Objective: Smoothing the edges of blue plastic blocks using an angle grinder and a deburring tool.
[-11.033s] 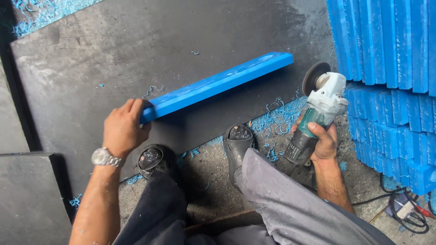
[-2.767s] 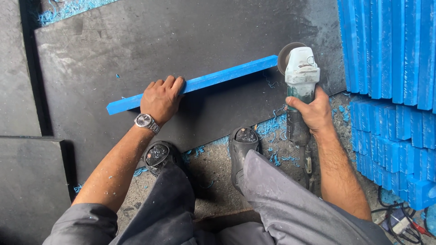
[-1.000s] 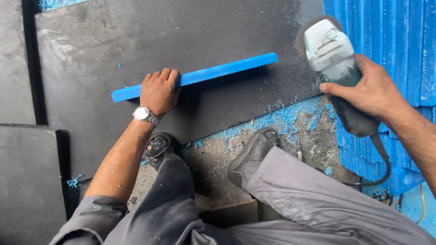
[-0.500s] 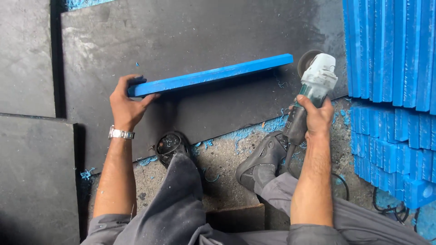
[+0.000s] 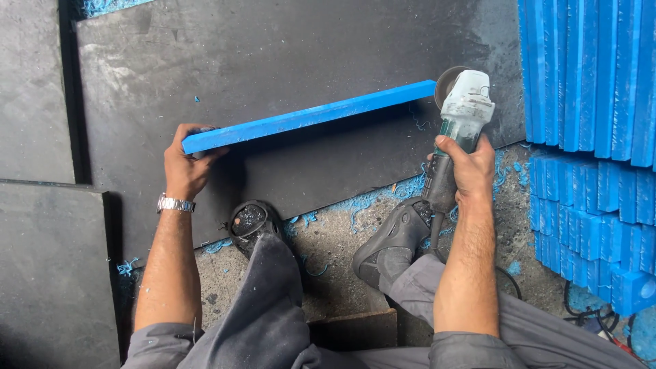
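Note:
A long blue plastic bar (image 5: pixel 311 116) stands on its edge over a large dark slab (image 5: pixel 273 61), slanting up to the right. My left hand (image 5: pixel 184 167) grips the bar's left end from below. My right hand (image 5: pixel 465 167) is closed around the body of a white and green angle grinder (image 5: pixel 466 109). The grinder's disc (image 5: pixel 445 83) sits right at the bar's right end.
Stacks of similar blue bars (image 5: pixel 594 102) fill the right side. Dark slabs (image 5: pixel 48 266) lie at the left. My two dusty shoes (image 5: pixel 249 222) rest on a rough floor strewn with blue shavings (image 5: pixel 383 198). A cable (image 5: pixel 588 314) runs at the lower right.
The bar stays gripped on edge in my left hand. My right hand still holds the grinder, its disc at the bar's right end, as half a second ago.

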